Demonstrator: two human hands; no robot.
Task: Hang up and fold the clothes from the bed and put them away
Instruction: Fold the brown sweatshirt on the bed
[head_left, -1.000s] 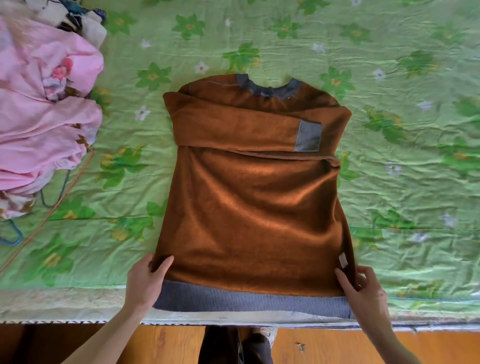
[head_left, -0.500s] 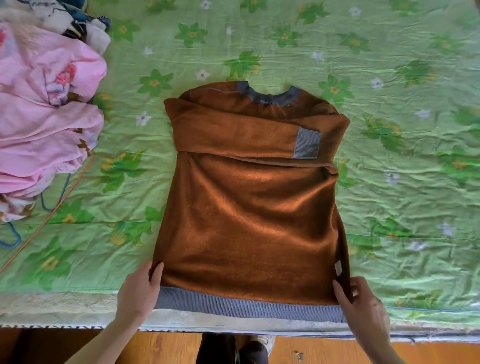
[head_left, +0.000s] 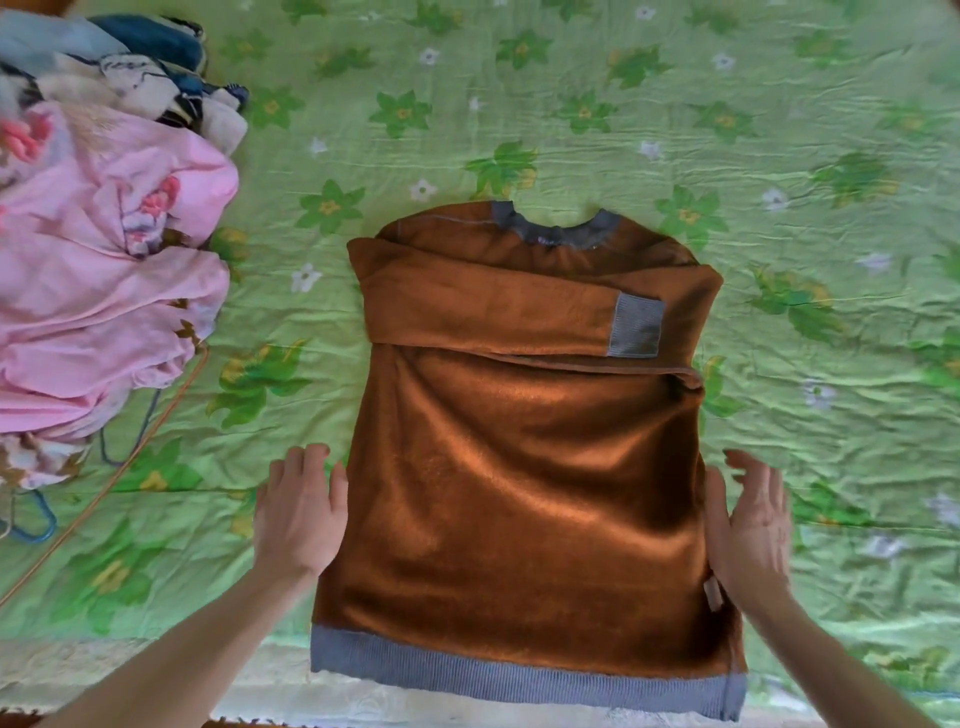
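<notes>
Lying flat, the brown sweater (head_left: 524, 467) sits ungripped between left hand (head_left: 301, 512) and right hand (head_left: 750, 525).

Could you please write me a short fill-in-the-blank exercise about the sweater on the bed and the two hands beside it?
1. The brown sweater lies on a ____ floral bedsheet.
2. The sleeve folded across its chest ends in a ____ cuff.
3. The left hand and right hand are both ____, holding nothing.
4. The pile at the sheet's left edge is topped by a ____ garment.

Missing words: green; grey; open; pink
</notes>
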